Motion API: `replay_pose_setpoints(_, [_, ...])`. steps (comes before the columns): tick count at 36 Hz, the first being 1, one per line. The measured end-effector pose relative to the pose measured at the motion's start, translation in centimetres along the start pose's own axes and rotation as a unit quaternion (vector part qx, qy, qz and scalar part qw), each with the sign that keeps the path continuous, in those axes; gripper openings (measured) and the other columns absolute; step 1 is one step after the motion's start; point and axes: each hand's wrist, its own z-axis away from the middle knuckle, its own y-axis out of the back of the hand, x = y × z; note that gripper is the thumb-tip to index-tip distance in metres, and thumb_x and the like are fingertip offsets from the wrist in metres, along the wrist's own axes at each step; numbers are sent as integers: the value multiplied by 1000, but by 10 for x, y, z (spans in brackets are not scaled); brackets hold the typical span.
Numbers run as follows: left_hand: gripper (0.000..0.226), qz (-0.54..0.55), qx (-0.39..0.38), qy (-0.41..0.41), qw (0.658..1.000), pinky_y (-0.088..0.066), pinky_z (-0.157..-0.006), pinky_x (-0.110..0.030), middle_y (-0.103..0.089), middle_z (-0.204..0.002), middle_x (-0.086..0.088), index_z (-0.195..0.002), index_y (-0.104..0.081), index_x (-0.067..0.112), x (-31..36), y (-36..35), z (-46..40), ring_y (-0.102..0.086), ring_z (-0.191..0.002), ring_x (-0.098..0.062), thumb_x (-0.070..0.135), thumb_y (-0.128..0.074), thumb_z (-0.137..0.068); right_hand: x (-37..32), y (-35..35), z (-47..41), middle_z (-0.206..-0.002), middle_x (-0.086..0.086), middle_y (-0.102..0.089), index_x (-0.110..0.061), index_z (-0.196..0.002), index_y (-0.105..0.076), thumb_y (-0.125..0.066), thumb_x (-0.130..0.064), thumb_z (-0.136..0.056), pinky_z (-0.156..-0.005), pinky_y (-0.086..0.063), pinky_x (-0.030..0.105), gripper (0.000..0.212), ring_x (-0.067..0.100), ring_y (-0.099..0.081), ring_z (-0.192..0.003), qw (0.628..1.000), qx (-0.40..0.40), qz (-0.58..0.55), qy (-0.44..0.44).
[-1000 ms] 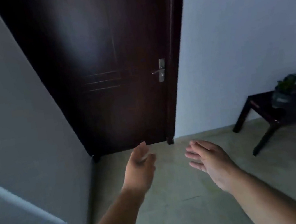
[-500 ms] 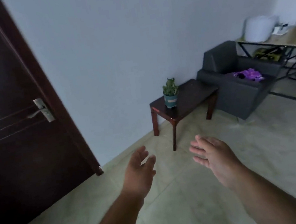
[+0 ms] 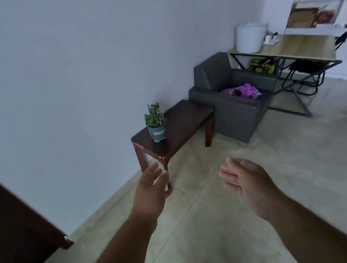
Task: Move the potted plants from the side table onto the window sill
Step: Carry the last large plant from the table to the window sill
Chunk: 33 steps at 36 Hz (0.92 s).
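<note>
Both the left hand (image 3: 151, 190) and right hand (image 3: 246, 179) hover with fingers spread, holding nothing, well short of the potted plant (image 3: 155, 122) standing upright near the left end of the side table (image 3: 181, 128), whose front leg the left hand partly hides

Grey armchair (image 3: 235, 110), pale wall (image 3: 71, 67)

Both arms reach out in front. The left hand (image 3: 151, 191) and the right hand (image 3: 248, 180) are empty — fingers straight, palms facing each other.
</note>
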Motion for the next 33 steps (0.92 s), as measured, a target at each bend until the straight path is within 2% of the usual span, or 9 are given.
replay_pose_setpoints(4, [42,41,12,14,999,-58,-90,-39,-61,-122,6,-140,-49,24,1,-12,-64,-64,-109,-16,28,-57,-99,-19,-7,-54,-119,1,-71,-21,-120,-62,-58,-33,-102,-102,-54,41,23,17,-69,-112,1000,8,26,1])
replay_pose_setpoints(8, [44,57,18,37,998,-58,-88,-37,-57,-134,-1,-141,-47,25,8,-20,-126,-63,-111,-17,28,-59,-98,-43,-22,-113,-116,0,-73,-18,-127,-61,-58,-34,-101,-101,-54,41,30,16,-71,-110,998,6,61,-6])
replay_pose_setpoints(13, [50,48,20,41,998,-59,-86,-35,-59,-133,-1,-144,-46,24,18,-32,-178,-64,-110,-15,29,-61,-97,-60,-35,-162,-117,1,-72,-16,-131,-59,-57,-32,-102,-102,-54,42,33,16,-70,-110,998,-3,64,-12])
replay_pose_setpoints(21, [49,42,33,60,997,-58,-91,-40,-58,-136,-3,-143,-46,24,20,-65,-262,-63,-113,-16,30,-60,-97,-69,-32,-264,-123,2,-69,-13,-137,-56,-56,-30,-102,-104,-53,43,38,16,-69,-113,996,-38,71,-45])
replay_pose_setpoints(26, [44,6,54,68,996,-61,-79,-43,-60,-133,2,-139,-48,27,20,-91,-315,-68,-91,-13,33,-60,-97,-78,-24,-337,-122,2,-70,-13,-138,-56,-57,-30,-102,-103,-54,43,40,15,-69,-113,995,-60,66,-45])
replay_pose_setpoints(29, [46,-17,77,73,994,-57,-93,-46,-62,-133,3,-135,-52,33,24,-112,-358,-65,-111,-15,40,-63,-91,-88,-15,-392,-121,2,-70,-12,-139,-54,-58,-31,-101,-103,-54,43,43,14,-69,-112,993,-83,60,-53])
replay_pose_setpoints(33, [49,-9,95,83,992,-58,-87,-39,-64,-132,2,-137,-51,31,27,-137,-398,-66,-112,-16,38,-65,-91,-98,-8,-448,-118,2,-69,-9,-141,-52,-57,-31,-102,-105,-53,44,45,16,-68,-113,990,-107,61,-64])
